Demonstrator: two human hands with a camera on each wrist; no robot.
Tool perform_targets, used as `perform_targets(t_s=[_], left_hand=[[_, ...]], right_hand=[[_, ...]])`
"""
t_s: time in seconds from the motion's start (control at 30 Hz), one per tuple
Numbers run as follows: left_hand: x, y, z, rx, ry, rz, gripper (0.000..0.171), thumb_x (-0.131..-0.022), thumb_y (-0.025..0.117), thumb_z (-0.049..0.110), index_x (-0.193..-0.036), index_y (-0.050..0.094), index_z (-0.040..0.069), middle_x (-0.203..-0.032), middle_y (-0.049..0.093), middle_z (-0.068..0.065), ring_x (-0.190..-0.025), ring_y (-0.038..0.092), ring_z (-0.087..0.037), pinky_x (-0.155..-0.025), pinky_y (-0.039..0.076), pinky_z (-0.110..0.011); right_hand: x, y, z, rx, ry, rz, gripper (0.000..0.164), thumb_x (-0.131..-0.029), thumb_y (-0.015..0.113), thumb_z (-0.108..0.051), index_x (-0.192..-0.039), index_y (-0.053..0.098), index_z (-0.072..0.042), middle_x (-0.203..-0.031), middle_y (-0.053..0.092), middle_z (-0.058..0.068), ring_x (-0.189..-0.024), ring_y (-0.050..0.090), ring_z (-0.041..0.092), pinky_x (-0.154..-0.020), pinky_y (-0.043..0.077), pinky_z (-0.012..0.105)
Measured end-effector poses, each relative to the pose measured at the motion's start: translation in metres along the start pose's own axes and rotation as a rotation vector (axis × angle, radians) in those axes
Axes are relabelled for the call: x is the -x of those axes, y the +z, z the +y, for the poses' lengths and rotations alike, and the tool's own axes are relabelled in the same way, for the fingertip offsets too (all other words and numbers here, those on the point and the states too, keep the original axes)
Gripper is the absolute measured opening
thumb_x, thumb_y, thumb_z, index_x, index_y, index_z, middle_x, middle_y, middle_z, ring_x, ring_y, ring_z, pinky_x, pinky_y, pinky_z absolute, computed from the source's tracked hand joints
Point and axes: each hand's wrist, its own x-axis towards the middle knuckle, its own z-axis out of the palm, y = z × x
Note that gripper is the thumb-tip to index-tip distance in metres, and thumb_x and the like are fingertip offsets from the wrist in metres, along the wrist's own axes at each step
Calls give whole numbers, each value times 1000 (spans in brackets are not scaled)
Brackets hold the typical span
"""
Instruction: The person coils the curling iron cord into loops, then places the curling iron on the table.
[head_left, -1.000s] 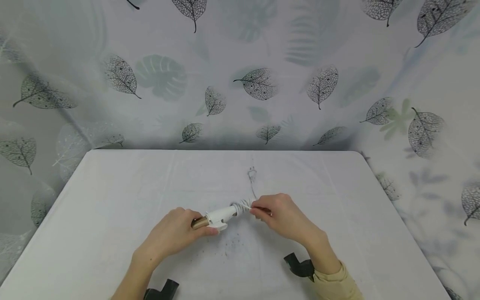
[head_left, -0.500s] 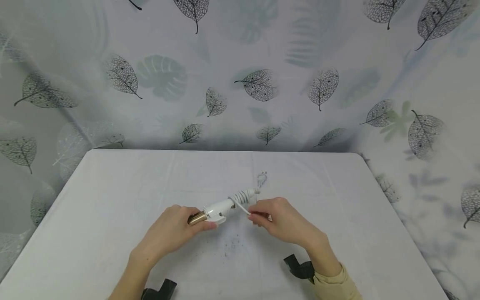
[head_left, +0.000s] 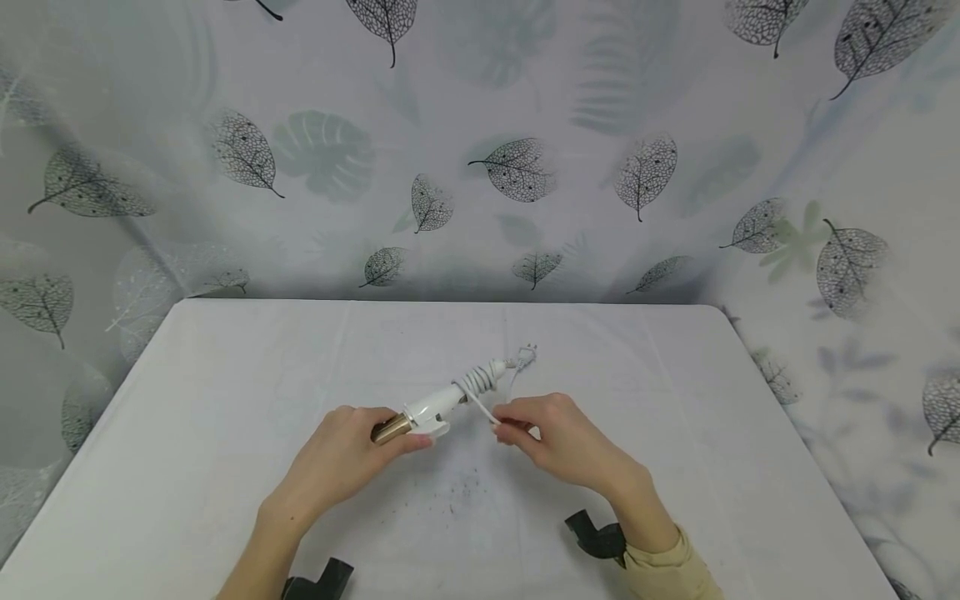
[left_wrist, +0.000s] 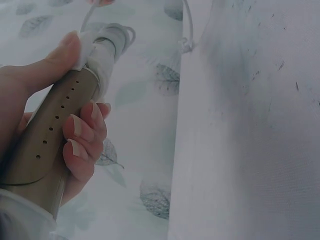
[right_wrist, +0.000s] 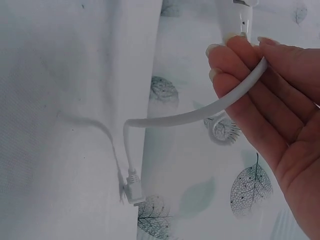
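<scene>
A curling iron with a white handle (head_left: 433, 408) and a gold barrel (left_wrist: 47, 142) is held above the table, slanting up to the right. Fingers of my left hand (head_left: 333, 458) curl round the barrel, the thumb against the white part beside it. Several turns of white cord (head_left: 481, 380) wrap the handle's far end. My right hand (head_left: 558, 435) pinches a length of that cord between thumb and fingers, to the right of the handle. From this hand the cord (right_wrist: 185, 118) runs on to a hanging plug (right_wrist: 134, 190).
A white cloth covers the table (head_left: 255, 358), with small dark specks (head_left: 461, 493) near its middle. Behind and beside it hangs a leaf-patterned curtain (head_left: 450, 108). Black wrist mounts (head_left: 597, 535) sit at both wrists.
My right hand has drawn the pinched cord away from the handle, down and slightly left. The curling iron has shifted slightly left and its far end has risen; the plug has swung right.
</scene>
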Motion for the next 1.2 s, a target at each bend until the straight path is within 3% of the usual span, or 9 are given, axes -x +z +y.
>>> perform_targets(t_s=[0.33, 0.6, 0.8, 1.2], left_hand=[[0, 2, 1, 57, 46, 107, 66, -78, 64, 75, -108, 74, 17, -71, 61, 7, -55, 46, -8, -48, 36, -24], [1, 2, 2, 133, 95, 174, 55, -81, 73, 61, -112, 74, 15, -82, 69, 7, -60, 52, -7, -50, 41, -24], [2, 1, 5, 166, 95, 160, 56, -81, 74, 60, -113, 74, 15, -92, 73, 3, -67, 57, -8, -54, 45, -25], [6, 0, 10, 292, 76, 53, 52, -78, 77, 60, -112, 75, 20, -96, 73, 6, -74, 62, -10, -60, 49, -26]], right_hand=[[-3, 2, -1, 5, -32, 118, 6, -92, 72, -12, -97, 75, -13, -85, 73, -9, -75, 63, -3, -66, 51, 18], [-3, 3, 1, 2, -47, 133, 11, -91, 72, -10, -102, 76, -12, -93, 76, -4, -82, 69, 2, -72, 54, 21], [-4, 3, 1, 2, -62, 128, 11, -90, 73, -7, -99, 76, -12, -92, 76, -5, -83, 69, 3, -72, 54, 21], [-4, 6, 5, 0, -107, 115, 14, -86, 76, -3, -97, 77, -11, -93, 76, -2, -85, 69, 4, -75, 54, 18]])
